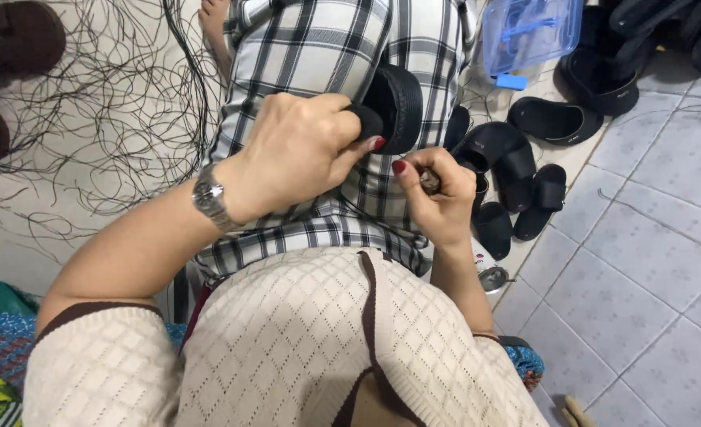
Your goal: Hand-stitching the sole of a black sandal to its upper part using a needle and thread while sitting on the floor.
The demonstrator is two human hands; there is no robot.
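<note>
**Both hands closing on a black sandal piece over your lap**

You are holding a black sandal piece (394,107) up over your lap, against the checked cloth (327,47) that is covering your legs. Your left hand (299,154) is wrapping over its near left end, the grip closed tight, with the thumb pressing on the underside and the fingers curling round the black material. A silver wristwatch (211,198) is sitting on that wrist.

Your right hand (437,198) is sitting just to the right and a little nearer to you, curled into a closed grip round a small dark metallic tool (429,182); only a short part of it is showing between thumb and fingers, so you cannot tell what kind of tool it is. The thumb tip is resting just below the sandal piece, close to your left thumb.

To the right of your lap, on the pale tiled floor (651,237), several more black sandals (516,170) are lying in a loose cluster, some overlapping. Farther right, another black sandal (554,120) is lying by itself, and beyond it a clear plastic box with blue fittings (528,32) is standing. On the far left, a tangle of thin dark threads (105,103) is spreading over the floor. You are wearing a cream knitted top (303,340) with brown trim.
</note>
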